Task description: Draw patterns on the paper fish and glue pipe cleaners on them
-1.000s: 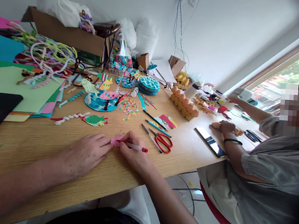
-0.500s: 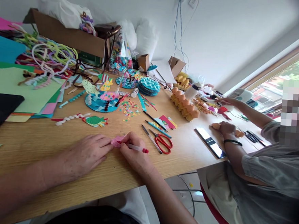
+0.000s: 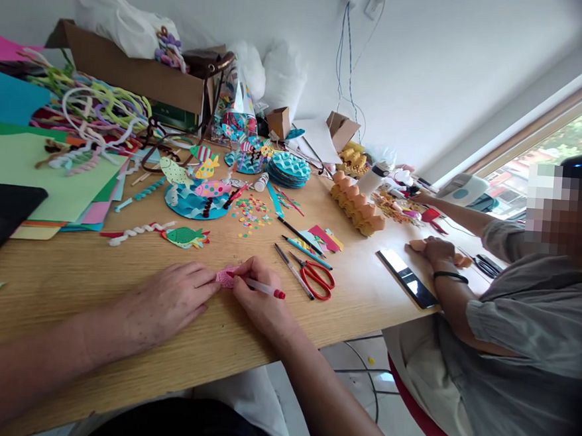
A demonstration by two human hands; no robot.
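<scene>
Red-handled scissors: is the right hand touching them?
Apart. The head view shows bare tabletop and a loose pen between the right hand and the red-handled scissors.

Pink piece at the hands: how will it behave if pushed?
Probably light: the pink piece looks small and thin. Unlikely to roll, since it lies flat. May slide under the red pen if the left hand, with fingers at its edge, lifts away.

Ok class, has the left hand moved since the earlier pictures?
No: the left hand shows no visible shift against the green paper fish.
</scene>
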